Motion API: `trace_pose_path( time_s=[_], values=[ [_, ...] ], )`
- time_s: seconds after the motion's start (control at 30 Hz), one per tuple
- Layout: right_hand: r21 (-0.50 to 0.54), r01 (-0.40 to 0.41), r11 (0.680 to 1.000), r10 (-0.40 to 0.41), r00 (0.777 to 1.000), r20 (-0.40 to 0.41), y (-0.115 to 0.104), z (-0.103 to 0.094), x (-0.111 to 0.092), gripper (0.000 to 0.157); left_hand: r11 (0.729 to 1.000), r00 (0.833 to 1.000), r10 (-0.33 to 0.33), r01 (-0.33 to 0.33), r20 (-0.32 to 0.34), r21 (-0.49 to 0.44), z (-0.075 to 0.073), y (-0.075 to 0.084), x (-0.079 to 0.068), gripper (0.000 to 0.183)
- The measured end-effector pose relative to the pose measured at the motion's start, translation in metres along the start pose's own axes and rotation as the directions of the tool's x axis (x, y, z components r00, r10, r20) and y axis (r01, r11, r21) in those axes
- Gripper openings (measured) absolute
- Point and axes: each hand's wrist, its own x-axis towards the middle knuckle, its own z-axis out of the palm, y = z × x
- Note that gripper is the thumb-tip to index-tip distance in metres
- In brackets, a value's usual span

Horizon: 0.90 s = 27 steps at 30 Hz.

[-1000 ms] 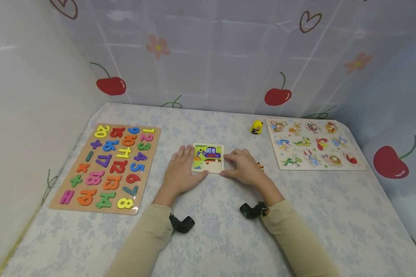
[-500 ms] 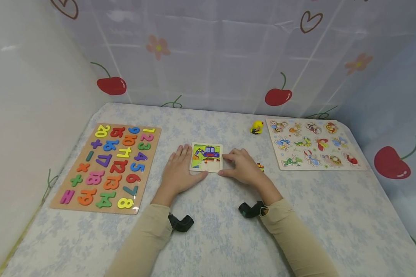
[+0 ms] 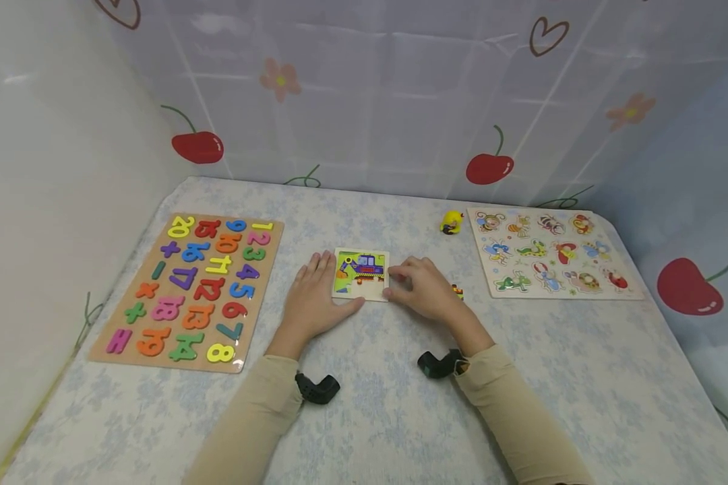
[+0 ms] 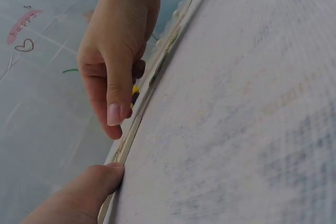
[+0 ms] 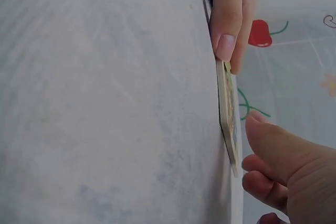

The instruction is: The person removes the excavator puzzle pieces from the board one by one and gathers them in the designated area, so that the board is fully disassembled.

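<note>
A small square jigsaw puzzle board lies on the table, picturing a blue-purple excavator on green and yellow; its lower right part is bare and pale. My left hand lies along its left side with fingers fairly straight, the thumb touching the front edge. At the right edge is my right hand, its fingers loosely bent. In the right wrist view, thumb and fingers of the right hand stand apart with nothing seen between them. Partly hidden behind the right wrist, a small colourful piece rests on the table.
A number board with colourful foam-like digits lies at left. An insect puzzle board lies at right, with a small yellow toy beside it. A patterned cloth covers the table; a cherry-print curtain hangs behind.
The puzzle board has shifted slightly left along with my hands. My right thumb and index finger have drawn a little closer together at the board's right edge.
</note>
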Motion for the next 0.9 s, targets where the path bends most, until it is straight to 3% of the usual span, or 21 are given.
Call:
trace_pose_path(
  time_s=[0.13, 0.43, 0.7, 0.9],
  values=[
    [0.047, 0.023, 0.999, -0.021, 0.999, -0.034, -0.005, -0.001, 0.004, 0.041, 1.000, 1.000, 0.001, -0.001, -0.007, 0.008, 0.001, -0.001, 0.001, 0.113],
    [0.113, 0.151, 0.982, -0.150, 0.989, -0.013, -0.022, 0.006, 0.020, 0.029, 1.000, 1.000, 0.003, -0.003, -0.015, 0.007, 0.001, 0.000, 0.001, 0.112],
    [0.110, 0.213, 0.971, -0.217, 0.976, 0.022, -0.036, 0.015, 0.034, 0.030, 1.000, 1.000, 0.011, -0.011, -0.029, 0.007, 0.000, 0.000, 0.000, 0.110],
    [0.084, 0.217, 0.973, -0.222, 0.973, 0.062, -0.045, 0.021, 0.042, 0.031, 1.000, 0.999, 0.017, -0.017, -0.030, 0.011, -0.002, 0.000, 0.000, 0.109]
  ],
)
